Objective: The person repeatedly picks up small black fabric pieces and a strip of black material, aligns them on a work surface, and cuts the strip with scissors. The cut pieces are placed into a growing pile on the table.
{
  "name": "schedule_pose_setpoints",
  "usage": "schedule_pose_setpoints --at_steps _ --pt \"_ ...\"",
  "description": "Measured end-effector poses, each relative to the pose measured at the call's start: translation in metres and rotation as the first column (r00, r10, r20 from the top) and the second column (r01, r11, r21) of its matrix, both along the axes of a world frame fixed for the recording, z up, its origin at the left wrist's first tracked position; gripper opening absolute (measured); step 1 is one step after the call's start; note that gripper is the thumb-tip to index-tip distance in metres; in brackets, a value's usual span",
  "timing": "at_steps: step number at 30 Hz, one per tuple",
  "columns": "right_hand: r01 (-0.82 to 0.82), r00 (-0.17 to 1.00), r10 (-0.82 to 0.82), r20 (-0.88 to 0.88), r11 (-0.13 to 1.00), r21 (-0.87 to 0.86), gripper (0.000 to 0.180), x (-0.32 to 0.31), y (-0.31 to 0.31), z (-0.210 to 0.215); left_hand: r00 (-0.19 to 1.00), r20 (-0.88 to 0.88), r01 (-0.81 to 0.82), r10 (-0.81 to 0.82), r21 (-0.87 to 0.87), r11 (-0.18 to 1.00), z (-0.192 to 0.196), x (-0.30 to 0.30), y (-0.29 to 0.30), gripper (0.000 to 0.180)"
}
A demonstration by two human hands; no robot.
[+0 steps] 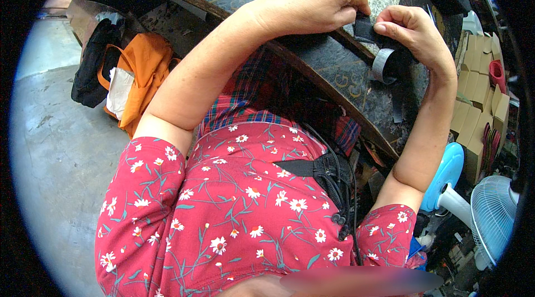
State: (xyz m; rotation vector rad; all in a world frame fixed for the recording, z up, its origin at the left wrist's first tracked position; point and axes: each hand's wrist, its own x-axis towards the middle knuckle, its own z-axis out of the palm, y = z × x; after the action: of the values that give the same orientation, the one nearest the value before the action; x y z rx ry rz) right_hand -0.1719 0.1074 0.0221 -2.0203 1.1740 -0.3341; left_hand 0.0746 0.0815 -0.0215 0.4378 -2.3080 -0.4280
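A black strip sits between the hands, pinched in the closed fingers of the right hand; the left hand, fingers curled, meets its upper end, the grip unclear; a grey loop hangs just below the right fingers, over the dark tabletop.

A: What's held?
B: Black strip, flat, squared off. Pinched by right hand, upper end at left hand's fingertips.
A: Beneath?
B: Pale grey band, curled like a loop; perhaps the strip's reverse, join hidden.
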Motion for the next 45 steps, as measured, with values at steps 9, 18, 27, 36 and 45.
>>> schedule_pose_setpoints --at_steps 9,18,27,36,45 --pt "-0.029 1.0 0.029 0.0 1.0 0.009 0.024 0.001 -0.001 0.005 1.0 0.025 -0.005 0.005 0.027 1.0 0.0 0.0 0.001 0.016" --pt "-0.02 0.995 0.016 -0.103 0.999 -0.033 0.024 0.008 0.0 0.006 0.997 0.075 -0.006 0.002 0.059 0.998 0.007 0.003 0.005 0.018" --pt "-0.005 0.996 0.006 -0.092 1.0 0.01 0.021 0.005 -0.002 0.003 0.996 0.09 -0.009 0.003 0.065 0.998 0.007 0.003 0.005 0.022" --pt "0.159 0.897 -0.315 -0.31 0.884 -0.439 0.028 0.015 0.018 0.005 0.99 0.125 -0.062 0.062 0.003 0.998 0.005 0.002 0.005 0.025" --pt "0.497 0.683 -0.682 -0.263 0.697 -0.517 0.028 -0.08 0.062 0.025 0.977 0.134 -0.132 0.168 -0.242 0.961 -0.007 -0.003 0.008 0.024"
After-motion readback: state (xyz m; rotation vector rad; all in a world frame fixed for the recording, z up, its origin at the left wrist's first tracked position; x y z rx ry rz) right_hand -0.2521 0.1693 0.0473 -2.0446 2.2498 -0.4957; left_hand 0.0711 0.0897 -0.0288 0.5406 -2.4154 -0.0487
